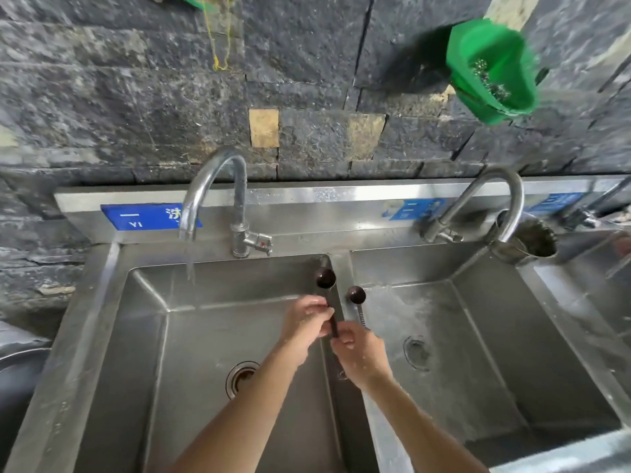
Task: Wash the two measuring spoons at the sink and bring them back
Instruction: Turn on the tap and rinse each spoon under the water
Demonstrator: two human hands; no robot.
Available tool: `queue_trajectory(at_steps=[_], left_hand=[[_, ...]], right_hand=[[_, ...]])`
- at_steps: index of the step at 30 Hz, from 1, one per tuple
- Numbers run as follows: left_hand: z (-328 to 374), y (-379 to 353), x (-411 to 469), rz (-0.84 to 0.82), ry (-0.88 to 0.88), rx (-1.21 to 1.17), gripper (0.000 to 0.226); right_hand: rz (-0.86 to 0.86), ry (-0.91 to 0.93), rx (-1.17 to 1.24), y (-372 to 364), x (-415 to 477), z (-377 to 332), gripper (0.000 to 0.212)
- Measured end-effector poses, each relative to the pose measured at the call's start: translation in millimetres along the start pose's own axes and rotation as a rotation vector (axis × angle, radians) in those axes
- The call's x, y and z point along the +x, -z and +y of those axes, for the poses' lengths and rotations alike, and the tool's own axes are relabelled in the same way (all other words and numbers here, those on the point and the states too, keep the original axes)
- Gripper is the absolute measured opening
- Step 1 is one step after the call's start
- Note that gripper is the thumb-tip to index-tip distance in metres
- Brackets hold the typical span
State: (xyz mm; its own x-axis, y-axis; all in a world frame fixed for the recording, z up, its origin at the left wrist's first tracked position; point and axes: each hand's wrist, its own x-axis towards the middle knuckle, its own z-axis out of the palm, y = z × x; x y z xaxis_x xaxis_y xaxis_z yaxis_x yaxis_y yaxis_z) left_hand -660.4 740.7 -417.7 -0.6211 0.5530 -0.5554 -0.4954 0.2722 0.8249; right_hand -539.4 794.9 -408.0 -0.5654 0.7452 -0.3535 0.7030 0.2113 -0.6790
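Two dark measuring spoons are held over the divider between two steel basins. My left hand [307, 319] grips the handle of the left spoon [326, 278], whose round bowl points away from me. My right hand [358, 353] holds the handle of the right spoon [356, 295], its bowl just right of the other. Both hands meet near the handles' ends. The left faucet [211, 186] runs, and its stream falls into the left basin [153, 336], well left of the spoons.
The right basin [478, 353] is wet, with a drain [417, 351]; the left drain [242, 377] lies below my left forearm. A second faucet [495, 196] and a steel cup [527, 240] stand at back right. A green basket [491, 70] hangs on the stone wall.
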Motion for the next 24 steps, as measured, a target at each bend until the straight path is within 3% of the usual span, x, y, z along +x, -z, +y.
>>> queue_trajectory(at_steps=[6, 13, 19, 24], left_hand=[[-3, -49, -5, 0.014, -0.013, 0.040, 0.019], [-7, -89, 9, 0.107, 0.034, 0.086, 0.026], [-25, -110, 23, 0.179, -0.022, 0.335, 0.020], [-30, -114, 24, 0.136, -0.004, 0.360, 0.025]], right_hand=[[0.044, 0.009, -0.002, 35, 20, 23, 0.008], [0.028, 0.008, -0.129, 56, 51, 40, 0.011], [-0.005, -0.027, -0.174, 54, 72, 60, 0.020], [-0.040, -0.031, -0.166, 45, 81, 73, 0.022]])
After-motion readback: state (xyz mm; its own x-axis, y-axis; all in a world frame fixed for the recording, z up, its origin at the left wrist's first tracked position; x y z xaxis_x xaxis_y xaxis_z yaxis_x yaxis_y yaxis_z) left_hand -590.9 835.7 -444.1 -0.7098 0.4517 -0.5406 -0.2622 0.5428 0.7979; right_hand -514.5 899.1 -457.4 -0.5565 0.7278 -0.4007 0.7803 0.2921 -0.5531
